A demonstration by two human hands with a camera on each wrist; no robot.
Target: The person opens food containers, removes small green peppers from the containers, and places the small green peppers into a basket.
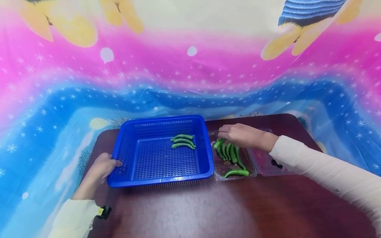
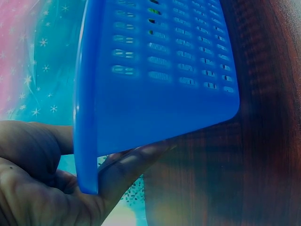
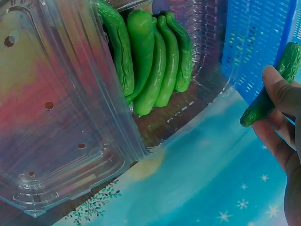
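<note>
Three peppers (image 1: 183,141) lie in the basket (image 1: 166,165), six in the tray (image 1: 220,170); open table (image 1: 184,208) fronts both. The left hand (image 1: 101,167) grips the basket's left edge, the right hand (image 1: 238,135) pinches another pepper (image 3: 261,105).

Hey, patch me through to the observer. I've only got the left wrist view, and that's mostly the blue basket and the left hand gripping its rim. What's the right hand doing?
Observer: The right hand is pinching a green pepper between its fingers and thumb.

Operator: I can see bits of green through the holes in the basket. What's in there?

Observer: Three green peppers lie side by side in the blue basket.

Operator: And what's standing next to the basket, on the right hand's side?

Observer: A clear plastic container with more peppers in it.
</note>
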